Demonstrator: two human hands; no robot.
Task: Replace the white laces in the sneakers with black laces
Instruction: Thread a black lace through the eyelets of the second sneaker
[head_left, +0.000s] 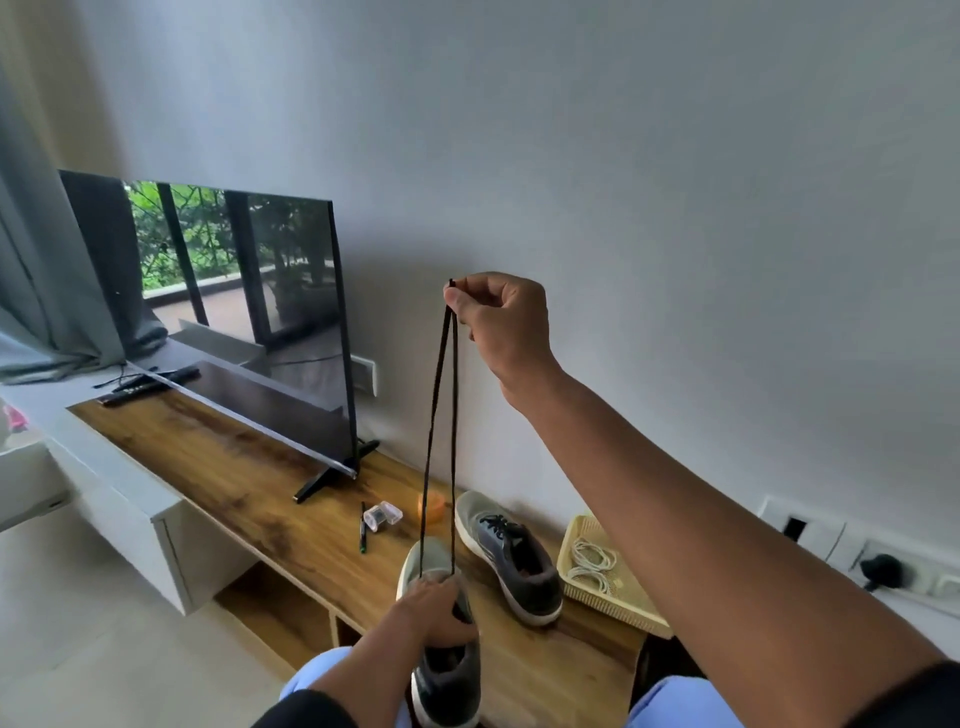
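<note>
My left hand grips a grey sneaker at its middle, holding it at the front edge of the wooden TV bench. My right hand is raised high and pinches both ends of a black lace together; the two strands run taut down into the held sneaker. A second grey sneaker with black lacing lies on the bench just behind. The white laces lie coiled in a cream basket to the right.
A television stands on the bench's left half, with remotes behind it. A pen, a small clear plastic box and an orange item lie near the sneakers. Wall sockets with a black plug are at right.
</note>
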